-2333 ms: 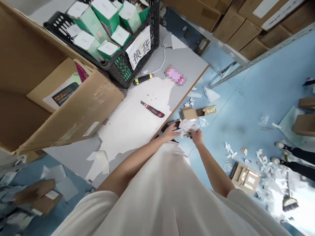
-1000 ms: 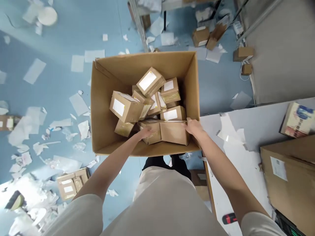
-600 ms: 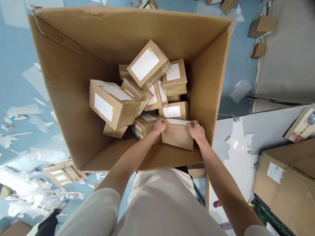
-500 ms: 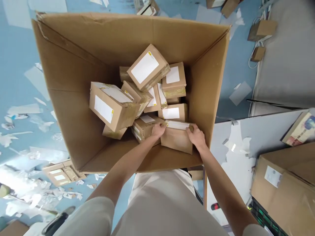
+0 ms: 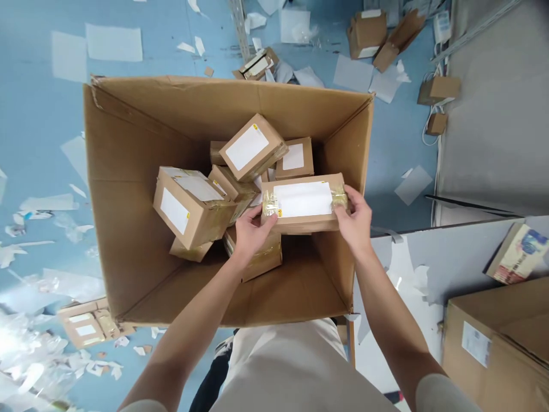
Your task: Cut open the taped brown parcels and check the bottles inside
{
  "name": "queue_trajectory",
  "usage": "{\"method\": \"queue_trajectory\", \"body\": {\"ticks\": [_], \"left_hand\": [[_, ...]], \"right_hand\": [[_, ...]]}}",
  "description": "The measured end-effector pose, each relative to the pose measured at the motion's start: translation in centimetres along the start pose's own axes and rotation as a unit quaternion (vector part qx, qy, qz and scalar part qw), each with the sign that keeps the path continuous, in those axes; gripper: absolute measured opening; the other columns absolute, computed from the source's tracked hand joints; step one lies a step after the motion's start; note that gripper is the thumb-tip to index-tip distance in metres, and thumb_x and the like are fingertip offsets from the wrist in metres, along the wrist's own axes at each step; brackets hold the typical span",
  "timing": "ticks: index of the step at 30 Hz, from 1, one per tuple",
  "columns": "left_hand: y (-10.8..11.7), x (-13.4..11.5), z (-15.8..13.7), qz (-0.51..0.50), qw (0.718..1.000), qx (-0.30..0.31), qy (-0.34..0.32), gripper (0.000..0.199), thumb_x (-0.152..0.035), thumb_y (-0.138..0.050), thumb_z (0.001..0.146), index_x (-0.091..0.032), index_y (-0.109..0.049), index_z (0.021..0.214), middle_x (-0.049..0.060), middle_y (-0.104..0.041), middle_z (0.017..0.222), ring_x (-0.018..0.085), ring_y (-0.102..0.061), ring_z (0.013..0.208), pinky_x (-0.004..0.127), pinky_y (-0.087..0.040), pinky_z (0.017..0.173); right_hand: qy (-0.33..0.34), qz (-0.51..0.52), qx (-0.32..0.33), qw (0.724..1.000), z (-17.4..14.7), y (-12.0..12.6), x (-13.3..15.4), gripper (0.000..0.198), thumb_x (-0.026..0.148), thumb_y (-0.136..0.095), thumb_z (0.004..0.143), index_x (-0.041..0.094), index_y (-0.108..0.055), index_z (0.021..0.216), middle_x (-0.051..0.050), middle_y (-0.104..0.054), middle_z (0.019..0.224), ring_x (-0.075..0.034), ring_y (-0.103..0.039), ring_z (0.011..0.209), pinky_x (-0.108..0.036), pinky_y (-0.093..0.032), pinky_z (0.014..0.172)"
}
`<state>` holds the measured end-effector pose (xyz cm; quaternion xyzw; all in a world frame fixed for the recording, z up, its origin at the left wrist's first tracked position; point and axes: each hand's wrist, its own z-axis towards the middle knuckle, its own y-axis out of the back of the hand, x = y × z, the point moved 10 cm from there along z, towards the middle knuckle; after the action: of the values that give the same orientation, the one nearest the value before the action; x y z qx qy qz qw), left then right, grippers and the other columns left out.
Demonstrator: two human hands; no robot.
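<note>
Between my two hands is a long cardboard box point(image 5: 304, 200) with a white label and clear tape over both ends. My left hand point(image 5: 254, 232) grips its left end, thumb on the front edge. At the right end, my right hand point(image 5: 355, 220) is closed round the taped corner. The box is held above other parcels inside a large open carton point(image 5: 128, 274). Left of it lie a bigger labelled box point(image 5: 193, 206) and a tilted labelled box point(image 5: 253, 147). Beneath my left hand sits a taped box point(image 5: 261, 260), partly covered.
Paper scraps point(image 5: 47, 203) and plastic litter the blue floor around the carton. Flattened cardboard point(image 5: 88, 326) lies at the lower left. On the right stand a grey panel point(image 5: 429, 246) and another large carton point(image 5: 493, 337). Small boxes point(image 5: 440, 90) line the wall at upper right.
Both hands have lifted the long box up from the carton's front right corner, and its labelled face now points at me. The view has shifted, so the carton appears lower.
</note>
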<state>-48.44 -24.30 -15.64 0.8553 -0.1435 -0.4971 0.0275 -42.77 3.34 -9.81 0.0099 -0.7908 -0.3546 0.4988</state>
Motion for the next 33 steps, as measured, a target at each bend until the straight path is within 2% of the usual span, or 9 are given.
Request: {"method": "queue_trajectory", "body": {"ticks": [4, 8, 12, 15, 18, 21, 24, 29, 33], "left_hand": [[-0.5, -4.7, 1.9, 0.006, 0.996, 0.001, -0.094, 0.054, -0.042, -0.071, 0.073, -0.019, -0.062, 0.121, 0.007, -0.062, 0.107, 0.019, -0.064, 0.091, 0.032, -0.055, 0.080], [-3.3, -8.9, 7.0, 0.055, 0.976, 0.013, -0.212, 0.049, -0.041, -0.064, 0.081, -0.019, -0.059, 0.124, 0.007, -0.063, 0.105, 0.024, -0.058, 0.106, 0.040, -0.048, 0.094], [-5.9, -8.6, 12.9, 0.051, 0.962, 0.031, -0.268, 0.056, -0.049, -0.062, 0.082, -0.017, -0.053, 0.128, 0.008, -0.060, 0.112, 0.026, -0.055, 0.115, 0.043, -0.040, 0.102], [-5.8, -7.0, 14.8, 0.080, 0.953, 0.061, -0.287, 0.065, -0.057, -0.057, 0.082, -0.016, -0.048, 0.132, 0.011, -0.056, 0.122, 0.030, -0.047, 0.125, 0.048, -0.034, 0.105], [-3.3, -5.7, 15.9, 0.204, 0.941, 0.046, -0.266, 0.080, -0.063, -0.060, 0.076, -0.016, -0.042, 0.137, 0.016, -0.042, 0.141, 0.036, -0.028, 0.138, 0.053, -0.023, 0.110], [0.1, -3.8, 18.2, 0.374, 0.915, -0.010, -0.150, 0.116, -0.068, -0.072, 0.058, -0.012, -0.021, 0.146, 0.023, -0.020, 0.151, 0.047, -0.007, 0.141, 0.066, -0.012, 0.108], [1.6, -1.8, 19.9, 0.456, 0.889, -0.023, -0.043, 0.138, -0.063, -0.080, 0.045, -0.010, -0.005, 0.148, 0.028, -0.017, 0.150, 0.050, -0.009, 0.138, 0.072, -0.010, 0.104], [2.1, -1.7, 19.9, 0.454, 0.889, -0.046, -0.032, 0.136, -0.048, -0.084, 0.040, -0.018, -0.008, 0.148, 0.021, -0.031, 0.144, 0.048, -0.023, 0.133, 0.068, -0.023, 0.103], [3.9, -3.7, 19.5, 0.472, 0.880, -0.036, -0.051, 0.115, -0.050, -0.078, 0.051, -0.016, -0.020, 0.145, 0.020, -0.033, 0.140, 0.047, -0.031, 0.129, 0.066, -0.026, 0.099]], "right_hand": [[0.100, 0.002, -0.074, 0.992, 2.2, 2.3, 3.8, 0.054, 0.030, -0.047, 0.084, 0.018, -0.042, 0.136, -0.011, -0.053, 0.134, -0.022, -0.053, 0.122, -0.040, -0.041, 0.105], [0.157, -0.053, -0.151, 0.974, 5.4, 2.5, 3.7, 0.055, 0.032, -0.038, 0.089, 0.017, -0.035, 0.141, -0.012, -0.044, 0.140, -0.024, -0.041, 0.133, -0.047, -0.031, 0.111], [0.194, -0.120, -0.153, 0.962, 10.3, -0.3, 1.7, 0.052, 0.035, -0.027, 0.093, 0.017, -0.035, 0.142, -0.014, -0.038, 0.143, -0.026, -0.030, 0.140, -0.052, -0.024, 0.113], [0.221, -0.169, -0.142, 0.950, 13.2, -2.4, 1.3, 0.049, 0.034, -0.021, 0.095, 0.019, -0.041, 0.137, -0.013, -0.037, 0.143, -0.024, -0.025, 0.142, -0.052, -0.024, 0.113], [0.218, -0.212, -0.136, 0.943, 14.8, -3.4, 1.9, 0.046, 0.030, -0.020, 0.095, 0.020, -0.049, 0.130, -0.011, -0.036, 0.143, -0.024, -0.021, 0.143, -0.052, -0.023, 0.113], [0.203, -0.246, -0.104, 0.942, 15.0, -4.0, 2.7, 0.044, 0.024, -0.022, 0.095, 0.020, -0.050, 0.128, -0.010, -0.035, 0.144, -0.027, -0.018, 0.143, -0.058, -0.019, 0.112], [0.207, -0.260, -0.080, 0.940, 14.5, -4.2, 3.2, 0.042, 0.023, -0.022, 0.095, 0.021, -0.050, 0.127, -0.010, -0.039, 0.141, -0.027, -0.026, 0.140, -0.060, -0.021, 0.110], [0.230, -0.239, -0.097, 0.938, 14.3, -3.5, 3.0, 0.041, 0.023, -0.022, 0.095, 0.019, -0.052, 0.123, -0.011, -0.048, 0.131, -0.023, -0.042, 0.128, -0.051, -0.031, 0.108], [0.234, -0.250, -0.071, 0.937, 14.8, -4.7, 2.4, 0.041, 0.022, -0.020, 0.095, 0.020, -0.055, 0.117, -0.010, -0.048, 0.131, -0.024, -0.036, 0.133, -0.060, -0.011, 0.112]]}}
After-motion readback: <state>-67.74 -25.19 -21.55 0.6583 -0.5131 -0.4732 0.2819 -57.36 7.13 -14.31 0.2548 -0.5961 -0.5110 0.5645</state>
